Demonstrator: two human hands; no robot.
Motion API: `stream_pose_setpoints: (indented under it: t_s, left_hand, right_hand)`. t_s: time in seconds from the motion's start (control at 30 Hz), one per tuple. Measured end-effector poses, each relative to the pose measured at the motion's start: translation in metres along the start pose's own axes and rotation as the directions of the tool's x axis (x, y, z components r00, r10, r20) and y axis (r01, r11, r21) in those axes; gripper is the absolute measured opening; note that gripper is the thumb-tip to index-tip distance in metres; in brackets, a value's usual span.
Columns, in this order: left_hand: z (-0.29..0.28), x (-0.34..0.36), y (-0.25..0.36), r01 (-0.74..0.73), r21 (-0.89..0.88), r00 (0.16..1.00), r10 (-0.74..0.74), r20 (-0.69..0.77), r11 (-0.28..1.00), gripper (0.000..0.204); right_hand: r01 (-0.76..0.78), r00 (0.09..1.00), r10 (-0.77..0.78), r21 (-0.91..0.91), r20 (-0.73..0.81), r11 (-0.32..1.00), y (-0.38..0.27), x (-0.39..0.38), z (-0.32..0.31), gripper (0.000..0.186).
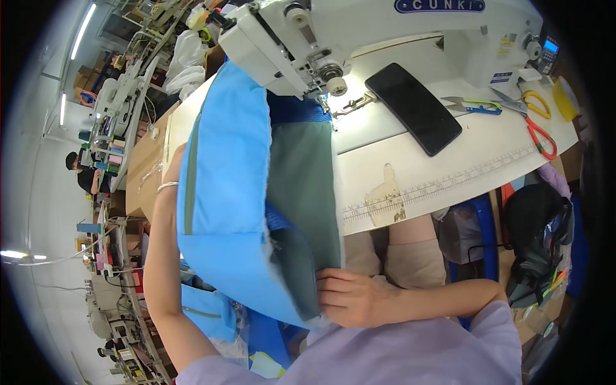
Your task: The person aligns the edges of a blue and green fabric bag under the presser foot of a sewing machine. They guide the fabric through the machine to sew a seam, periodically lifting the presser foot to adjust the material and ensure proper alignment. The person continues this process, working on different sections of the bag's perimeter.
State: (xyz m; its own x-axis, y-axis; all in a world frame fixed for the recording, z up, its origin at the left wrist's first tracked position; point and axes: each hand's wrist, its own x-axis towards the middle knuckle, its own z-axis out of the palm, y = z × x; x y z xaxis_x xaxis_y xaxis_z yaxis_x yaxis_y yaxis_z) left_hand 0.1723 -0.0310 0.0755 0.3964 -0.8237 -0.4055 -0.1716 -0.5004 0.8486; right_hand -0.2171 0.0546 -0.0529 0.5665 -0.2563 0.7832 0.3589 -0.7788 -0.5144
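A sewn fabric piece (231,160), bright blue outside with a grey-green lining (301,173), hangs from the sewing machine (289,45) down over the table's front edge. Its upper edge lies beside the lit needle area. A dark zip-like strip runs along its left side. My right hand (353,298) is closed on the lower right edge of the lining, its fingers curled over the cloth. My left arm reaches up along the left side of the piece. Most of my left hand (178,157) is behind the blue cloth, so its fingers are hidden.
On the white table (359,218) with its printed ruler lie a black phone (414,109), small blue-green snips (475,106) and red-handled scissors (539,135). A yellow tape roll (564,99) stands at the right edge. Another blue piece (208,311) lies low left. A person (86,173) works far left.
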Motion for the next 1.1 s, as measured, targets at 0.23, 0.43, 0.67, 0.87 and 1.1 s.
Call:
stream_pose_setpoints:
  t_s: [0.23,0.43,0.67,0.87,1.1]
  left_hand:
    - [0.010,0.019,-0.062,0.187,0.025,0.955,-0.176,-0.237,0.982,0.047]
    - [0.042,-0.001,0.014,-0.699,0.335,0.525,0.771,-0.360,0.632,0.024]
    - [0.186,-0.040,0.014,-0.572,0.813,0.626,0.699,0.345,0.111,0.019]
    - [0.177,-0.017,0.000,-0.583,0.709,0.770,0.548,0.326,0.398,0.023]
    - [0.162,-0.017,-0.007,-0.618,0.544,0.777,0.550,0.308,0.568,0.016]
  right_hand:
    - [-0.010,0.993,0.022,-0.104,0.118,0.995,0.012,-0.032,0.019,0.010]
    - [0.001,0.998,0.010,-0.152,0.069,0.988,0.019,-0.035,0.027,0.010]
    - [0.083,0.992,-0.070,-0.126,0.106,0.989,-0.014,0.029,0.012,0.012]
    - [0.155,0.982,-0.136,-0.153,0.131,0.976,0.000,0.050,-0.021,0.015]
    - [-0.056,0.997,0.069,-0.419,0.016,0.906,0.113,0.065,-0.096,0.011]
